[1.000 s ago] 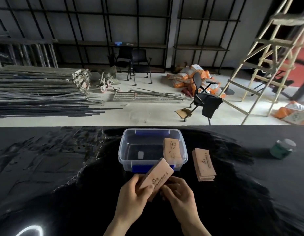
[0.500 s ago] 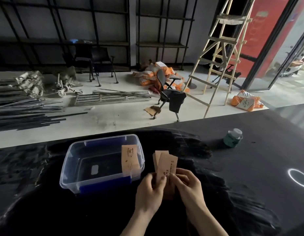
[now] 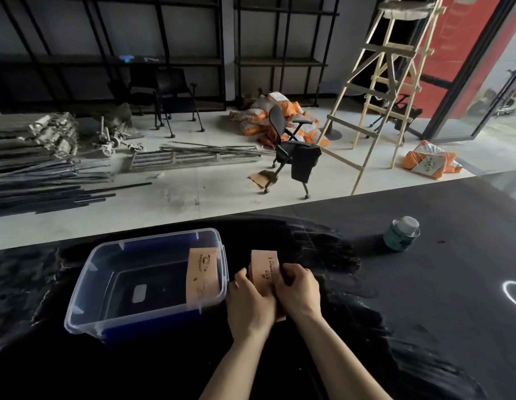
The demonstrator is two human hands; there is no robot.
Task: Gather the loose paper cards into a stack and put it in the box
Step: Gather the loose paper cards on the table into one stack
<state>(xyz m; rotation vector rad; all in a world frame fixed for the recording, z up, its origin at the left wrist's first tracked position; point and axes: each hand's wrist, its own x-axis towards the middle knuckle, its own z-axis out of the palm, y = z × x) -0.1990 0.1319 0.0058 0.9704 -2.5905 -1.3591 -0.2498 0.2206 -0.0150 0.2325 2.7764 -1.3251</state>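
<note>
A stack of tan paper cards (image 3: 264, 268) lies on the black table just right of the clear plastic box (image 3: 106, 284). My left hand (image 3: 249, 301) grips the stack's left side and my right hand (image 3: 298, 293) grips its right side, covering its near half. Inside the box, another bunch of tan cards (image 3: 203, 272) leans against the right wall.
A green roll with a pale top (image 3: 400, 233) stands on the table at the far right. The table's far edge runs just behind the box. Beyond it, on the floor, are an office chair (image 3: 294, 157), a wooden ladder (image 3: 386, 82) and piled metal bars (image 3: 34, 168).
The cards I held up in front of the box have come down onto the stack right of the box. Both hands now clasp that stack. My view has swung to the right.
</note>
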